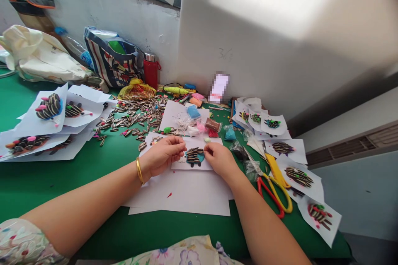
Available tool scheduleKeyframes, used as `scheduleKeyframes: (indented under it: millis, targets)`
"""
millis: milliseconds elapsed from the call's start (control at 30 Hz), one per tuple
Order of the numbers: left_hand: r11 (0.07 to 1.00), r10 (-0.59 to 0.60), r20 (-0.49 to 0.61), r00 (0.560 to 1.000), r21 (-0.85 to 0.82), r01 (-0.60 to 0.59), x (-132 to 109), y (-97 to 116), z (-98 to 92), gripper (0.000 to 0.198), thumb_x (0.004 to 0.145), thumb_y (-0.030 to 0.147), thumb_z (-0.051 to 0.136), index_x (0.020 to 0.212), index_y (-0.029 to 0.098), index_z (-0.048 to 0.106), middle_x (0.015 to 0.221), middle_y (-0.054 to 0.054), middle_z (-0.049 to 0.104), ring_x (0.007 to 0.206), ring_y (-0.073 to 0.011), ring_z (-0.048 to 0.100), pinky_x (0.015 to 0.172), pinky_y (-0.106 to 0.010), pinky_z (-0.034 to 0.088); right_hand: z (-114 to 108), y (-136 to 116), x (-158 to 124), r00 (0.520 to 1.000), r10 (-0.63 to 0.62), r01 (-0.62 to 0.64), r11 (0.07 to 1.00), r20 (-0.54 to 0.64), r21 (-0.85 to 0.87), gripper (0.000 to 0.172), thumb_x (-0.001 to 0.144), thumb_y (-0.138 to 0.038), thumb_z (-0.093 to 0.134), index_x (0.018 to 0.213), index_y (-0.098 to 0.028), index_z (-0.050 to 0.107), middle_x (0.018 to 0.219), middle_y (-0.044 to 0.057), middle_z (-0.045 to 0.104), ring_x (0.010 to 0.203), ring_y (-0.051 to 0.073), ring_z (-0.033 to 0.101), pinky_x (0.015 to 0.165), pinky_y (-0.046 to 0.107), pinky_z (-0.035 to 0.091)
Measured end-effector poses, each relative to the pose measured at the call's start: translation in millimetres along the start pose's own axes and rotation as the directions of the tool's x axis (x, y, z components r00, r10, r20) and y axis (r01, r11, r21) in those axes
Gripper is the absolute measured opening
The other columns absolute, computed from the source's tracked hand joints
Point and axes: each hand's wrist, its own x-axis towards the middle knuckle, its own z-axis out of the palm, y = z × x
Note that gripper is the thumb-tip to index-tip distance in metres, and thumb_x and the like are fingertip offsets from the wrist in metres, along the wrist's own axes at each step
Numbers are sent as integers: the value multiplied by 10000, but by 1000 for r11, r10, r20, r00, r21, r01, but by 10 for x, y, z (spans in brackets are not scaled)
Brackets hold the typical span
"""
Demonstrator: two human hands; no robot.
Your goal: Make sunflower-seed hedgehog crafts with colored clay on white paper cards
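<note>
Striped sunflower-seed collage on white card (194, 157) lies between the left grip (163, 156) and right grip (219, 159), both curled, though whether either is clenched on it cannot be told. Pressing too hard could crumple it.

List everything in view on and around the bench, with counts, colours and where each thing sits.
seed card: 1, white with teal patch and striped seeds, between the hands
finished seed cards: several, white with coloured clay, at the left and right
sunflower seeds: many, black and white, behind the hands
paper sheets: a few, white, beneath the seed card
small packets: several, blue, pink and brown, behind the seed card
scissors: 1, red and yellow handles, right of the right hand
utility knife: 1, yellow, beside the scissors
flask: 1, red, by the wall
striped bag: 1, multicoloured, by the wall
cloth bag: 1, cream, far left
table: 1, green, under everything
bangle: 1, gold, left wrist
left hand: 1, at the seed card's left side
right hand: 1, at the seed card's right side
</note>
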Motion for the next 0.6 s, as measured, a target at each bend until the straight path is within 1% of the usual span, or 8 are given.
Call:
scheduleKeyframes:
  millis: [100, 200, 333, 400, 500, 600]
  targets:
    - [1000, -3, 18, 1000, 11, 2, 4, -13, -8, 313, 672, 253, 856, 830, 152, 606, 805, -7, 655, 602, -46, 585, 539, -133, 453, 8, -6, 6, 1000, -2, 2, 1000, 4, -17, 125, 823, -181, 553, 747, -227, 641, 742, 8, 657, 653, 158, 546, 570, 254, 327]
    - [1000, -11, 23, 1000, 29, 10, 10, -24, -15, 308, 672, 258, 858, 817, 153, 607, 784, -4, 656, 587, -42, 575, 541, -129, 457, 7, -15, 11, 1000, 4, -3, 1000, 18, -19, 125, 826, -177, 555, 753, -224, 645, 756, 11, 661, 668, 160, 556, 584, 256, 343]
    - [999, -25, 4, 1000, 29, 24, 20, -24, -28, 248, 727, 283, 822, 827, 146, 641, 699, 3, 624, 534, -41, 540, 490, -130, 434, -21, -13, 9, 1000, 10, -10, 1000, 23, -1, 133, 827, -175, 561, 764, -223, 667, 773, 15, 680, 699, 169, 584, 603, 260, 373]
    - [999, -26, 15, 1000, 28, 26, 23, -22, -33, 209, 755, 266, 799, 857, 135, 671, 697, -4, 619, 533, -45, 533, 484, -138, 436, -50, -10, -1, 1000, 0, 0, 1000, 11, 14, 143, 827, -172, 559, 776, -223, 682, 790, 19, 694, 732, 178, 603, 628, 267, 397]
    - [999, -37, 43, 998, 19, 36, 17, -23, -33, 206, 789, 236, 765, 946, 121, 699, 770, -34, 651, 596, -58, 568, 538, -149, 475, -94, -27, -30, 996, -38, 43, 997, -81, 64, 172, 846, -169, 538, 854, -218, 702, 872, 37, 719, 806, 193, 629, 694, 285, 437]
    - [998, -59, 65, 996, 41, 57, 5, -33, -23, 248, 782, 249, 768, 981, 116, 699, 799, -39, 668, 635, -58, 587, 591, -149, 488, -102, -96, -73, 971, -134, 166, 974, -195, 153, 179, 879, -178, 521, 910, -209, 695, 888, 49, 709, 821, 192, 623, 727, 297, 452]
